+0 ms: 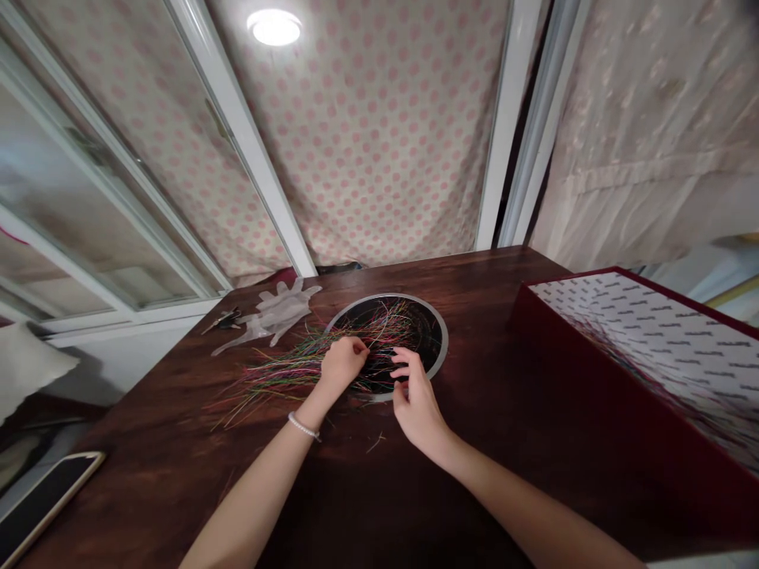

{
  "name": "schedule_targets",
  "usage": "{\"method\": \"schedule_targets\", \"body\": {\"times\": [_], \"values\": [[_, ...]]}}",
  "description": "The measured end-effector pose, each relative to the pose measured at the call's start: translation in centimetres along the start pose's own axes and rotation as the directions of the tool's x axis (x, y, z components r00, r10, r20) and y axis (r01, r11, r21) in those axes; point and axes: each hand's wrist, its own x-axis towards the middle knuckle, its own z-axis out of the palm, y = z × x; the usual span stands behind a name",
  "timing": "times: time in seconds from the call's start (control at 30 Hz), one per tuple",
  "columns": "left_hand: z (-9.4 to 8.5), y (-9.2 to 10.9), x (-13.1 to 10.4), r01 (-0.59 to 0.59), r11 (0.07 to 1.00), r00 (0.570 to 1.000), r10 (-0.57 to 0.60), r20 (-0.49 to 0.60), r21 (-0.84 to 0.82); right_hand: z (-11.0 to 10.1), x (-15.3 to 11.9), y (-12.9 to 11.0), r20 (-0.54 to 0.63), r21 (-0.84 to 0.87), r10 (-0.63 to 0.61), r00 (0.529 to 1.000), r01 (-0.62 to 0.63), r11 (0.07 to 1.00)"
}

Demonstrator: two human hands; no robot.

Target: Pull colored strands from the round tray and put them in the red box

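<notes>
A loose bundle of thin, many-coloured wires [266,374] lies across the dark wooden table and over a round black plate [439,348] with a silver rim. My left hand [342,365], with a beaded bracelet at its wrist, is over the bundle at the plate's left side. Its thumb and forefinger are pinched together, and a thin pale wire seems to run up from the fingertips. At the plate's right front edge, my right hand [418,403] has its fingers curved and apart, near the wire ends. Nothing shows in its grasp.
Clear plastic gloves [281,312] and a small dark bunch of keys [228,319] lie at the back left. A phone [44,502] is at the left front edge. A dark red box [593,371] with white printed lining stands right, with more wires inside. Wire scraps [375,442] lie in front.
</notes>
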Motion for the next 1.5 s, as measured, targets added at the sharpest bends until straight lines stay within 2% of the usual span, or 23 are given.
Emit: {"method": "schedule_targets", "body": {"times": [0.13, 0.23, 0.33, 0.4, 0.47, 0.53, 0.7, 0.87, 0.97, 1.03, 1.13, 1.23, 1.3, 1.37, 1.43, 1.5], "values": [[-1.9, -0.1, -0.5, -0.025, 0.974, 0.999, 0.034, 0.040, -0.226, -0.3, 0.3, -0.3, -0.018, 0.058, 0.023, 1.000, -0.022, 0.998], [-3.4, -0.3, -2.0, 0.003, 0.925, 0.988, 0.057, 0.147, -0.380, -0.3, 0.4, -0.4, -0.004, 0.117, 0.048, 0.999, -0.047, 0.992], [-4.2, -0.5, -4.1, 0.034, 0.881, 0.955, 0.110, 0.276, -0.472, -0.3, 0.4, -0.4, 0.025, 0.172, 0.104, 0.994, -0.107, 0.979], [-4.2, -0.6, -5.4, 0.069, 0.849, 0.914, 0.157, 0.373, -0.525, -0.3, 0.4, -0.6, 0.076, 0.223, 0.136, 0.988, -0.150, 0.963], [-4.0, -0.9, -6.4, 0.119, 0.800, 0.852, 0.222, 0.474, -0.588, -0.4, 0.4, -0.9, 0.113, 0.284, 0.128, 0.985, -0.156, 0.946], [-3.7, -1.4, -7.1, 0.130, 0.782, 0.800, 0.281, 0.531, -0.610, -0.6, 0.4, -1.4, 0.092, 0.329, 0.101, 0.991, -0.126, 0.936], [-3.4, -3.4, -7.3, 0.138, 0.813, 0.727, 0.305, 0.615, -0.566, -1.4, 0.9, -2.4, 0.004, 0.382, 0.102, 0.995, -0.095, 0.919], [-3.9, -4.7, -7.3, 0.152, 0.852, 0.620, 0.313, 0.719, -0.502, -2.1, 1.5, -2.2, -0.057, 0.386, 0.122, 0.991, -0.091, 0.918], [-4.5, -5.2, -7.5, 0.115, 0.874, 0.558, 0.336, 0.759, -0.472, -1.9, 1.4, -2.0, -0.044, 0.360, 0.112, 0.993, -0.089, 0.929], [-4.9, -5.4, -7.7, 0.043, 0.882, 0.577, 0.361, 0.733, -0.468, -1.5, 0.8, -2.3, 0.008, 0.315, 0.080, 0.997, -0.079, 0.946], [-5.4, -5.1, -8.1, -0.054, 0.839, 0.661, 0.436, 0.611, -0.541, -0.6, -0.5, -2.8, 0.141, 0.186, -0.036, 0.989, 0.009, 0.982], [-5.4, -4.1, -8.9, -0.074, 0.743, 0.738, 0.490, 0.465, -0.665, 0.0, -1.9, -3.0, 0.288, 0.024, -0.156, 0.945, 0.155, 0.988], [-5.1, -3.3, -9.3, -0.062, 0.718, 0.796, 0.455, 0.399, -0.694, 0.2, -2.4, -3.0, 0.386, -0.052, -0.187, 0.903, 0.223, 0.973], [-4.5, -2.8, -9.7, -0.046, 0.724, 0.833, 0.408, 0.374, -0.688, 0.3, -2.7, -2.8, 0.463, -0.081, -0.205, 0.862, 0.272, 0.959], [-3.9, -2.6, -9.8, -0.037, 0.729, 0.854, 0.379, 0.357, -0.684, 0.3, -2.7, -2.6, 0.496, -0.077, -0.223, 0.839, 0.299, 0.951], [-3.3, -2.6, -9.7, -0.027, 0.727, 0.861, 0.365, 0.353, -0.686, 0.3, -2.6, -2.5, 0.498, -0.065, -0.229, 0.837, 0.299, 0.952]]}}
